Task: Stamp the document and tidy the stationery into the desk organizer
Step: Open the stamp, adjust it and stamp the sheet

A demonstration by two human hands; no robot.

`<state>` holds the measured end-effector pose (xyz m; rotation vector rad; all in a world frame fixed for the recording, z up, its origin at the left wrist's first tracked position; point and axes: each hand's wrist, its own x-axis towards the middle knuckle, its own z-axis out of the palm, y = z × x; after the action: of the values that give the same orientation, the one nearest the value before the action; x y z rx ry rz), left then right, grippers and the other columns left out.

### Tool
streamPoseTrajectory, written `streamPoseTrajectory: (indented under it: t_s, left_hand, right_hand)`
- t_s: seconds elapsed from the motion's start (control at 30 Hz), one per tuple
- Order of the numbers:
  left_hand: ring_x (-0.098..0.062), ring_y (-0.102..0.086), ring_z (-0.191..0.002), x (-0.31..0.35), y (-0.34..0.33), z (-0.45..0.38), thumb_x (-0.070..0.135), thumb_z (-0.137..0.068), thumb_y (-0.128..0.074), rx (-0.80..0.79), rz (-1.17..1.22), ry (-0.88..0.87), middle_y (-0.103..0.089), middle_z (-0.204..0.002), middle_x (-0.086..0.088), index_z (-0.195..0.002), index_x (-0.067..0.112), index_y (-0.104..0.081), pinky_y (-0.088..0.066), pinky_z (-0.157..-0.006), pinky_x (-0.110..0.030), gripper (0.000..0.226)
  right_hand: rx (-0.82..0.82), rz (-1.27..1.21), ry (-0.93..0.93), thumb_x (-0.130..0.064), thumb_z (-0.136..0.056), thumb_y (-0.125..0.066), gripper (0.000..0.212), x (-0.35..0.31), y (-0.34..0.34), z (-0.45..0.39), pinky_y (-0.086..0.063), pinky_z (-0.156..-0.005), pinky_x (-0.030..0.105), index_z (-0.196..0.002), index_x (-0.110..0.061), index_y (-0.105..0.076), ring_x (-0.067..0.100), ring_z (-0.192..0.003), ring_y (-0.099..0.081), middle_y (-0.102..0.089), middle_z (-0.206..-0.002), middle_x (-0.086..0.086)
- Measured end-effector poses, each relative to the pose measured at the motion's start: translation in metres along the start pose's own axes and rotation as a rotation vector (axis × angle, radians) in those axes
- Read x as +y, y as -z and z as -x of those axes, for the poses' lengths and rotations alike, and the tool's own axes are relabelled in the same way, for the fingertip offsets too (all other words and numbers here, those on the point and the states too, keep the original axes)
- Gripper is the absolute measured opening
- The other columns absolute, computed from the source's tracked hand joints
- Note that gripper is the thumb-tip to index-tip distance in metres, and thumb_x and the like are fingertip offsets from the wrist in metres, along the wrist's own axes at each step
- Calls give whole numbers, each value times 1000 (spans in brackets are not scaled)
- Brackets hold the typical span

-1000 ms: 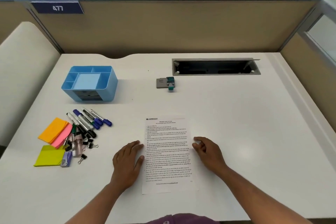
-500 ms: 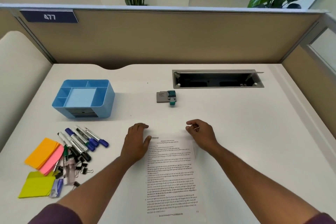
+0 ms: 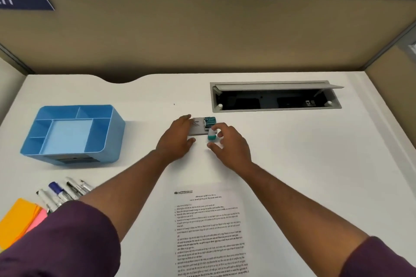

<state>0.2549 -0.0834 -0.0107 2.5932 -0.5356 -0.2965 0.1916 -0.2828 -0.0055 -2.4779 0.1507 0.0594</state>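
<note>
A grey stamp pad (image 3: 198,128) with a teal patterned block (image 3: 210,121) lies mid-desk, and a small teal stamp (image 3: 211,137) stands at its front right corner. My left hand (image 3: 177,139) rests flat on the pad's left side, fingers straight. My right hand (image 3: 229,145) curls round the stamp, index finger over its top and thumb at its base. The printed document (image 3: 209,231) lies nearer me, between my forearms. At the left stands the blue desk organizer (image 3: 72,134), its compartments holding nothing. Markers (image 3: 65,192) and orange sticky notes (image 3: 15,220) lie at the lower left, partly hidden by my sleeve.
An open grey cable tray (image 3: 274,99) is sunk into the desk behind the stamp pad. A tan partition wall (image 3: 202,33) closes the back and right side. Pink sticky notes (image 3: 37,220) peek out beside the orange ones.
Both hands left the document's top edge and reached forward, the left onto the stamp pad and the right round the stamp. The view moved forward and closer.
</note>
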Motion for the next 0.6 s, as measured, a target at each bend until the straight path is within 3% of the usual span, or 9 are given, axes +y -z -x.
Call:
streamPoseTrajectory:
  t_s: [0.07, 0.17, 0.33, 0.6]
  left_hand:
    - [-23, -26, -146, -5, -2, -16, 30, -90, -68, -43, -25, -17, -25, -162, -4, -153, 12, -30, -28, -117, -35, 76]
    - [-24, -33, -142, -11, -3, -28, 33, -86, -72, -72, -39, -50, -32, -158, -4, -152, 15, -31, -34, -115, -39, 80]
    - [-23, -47, -127, -16, -5, -33, 28, -85, -73, -21, -27, -86, -47, -145, -1, -145, 15, -44, -42, -104, -37, 67]
    - [-22, -47, -131, -15, 7, -37, 31, -89, -70, -76, -64, -90, -50, -146, -1, -145, 17, -46, -40, -106, -34, 63]
  right_hand:
    - [58, 50, 14, -50, -84, -74, 44, 0, -12, -3, -57, -74, 32, -121, -40, -53, 13, -90, -66, -60, -113, -8]
    - [125, 77, 47, -53, -85, -72, 41, -1, -22, -5, -57, -70, 32, -119, -35, -58, 15, -88, -65, -60, -110, -7]
    - [168, 58, 73, -43, -84, -75, 32, -1, -28, -13, -55, -67, 33, -111, -28, -65, 19, -82, -66, -63, -102, -5]
    - [303, -109, 84, -29, -81, -78, 20, -4, -8, -12, -57, -70, 32, -97, -18, -72, 11, -76, -65, -68, -93, -3]
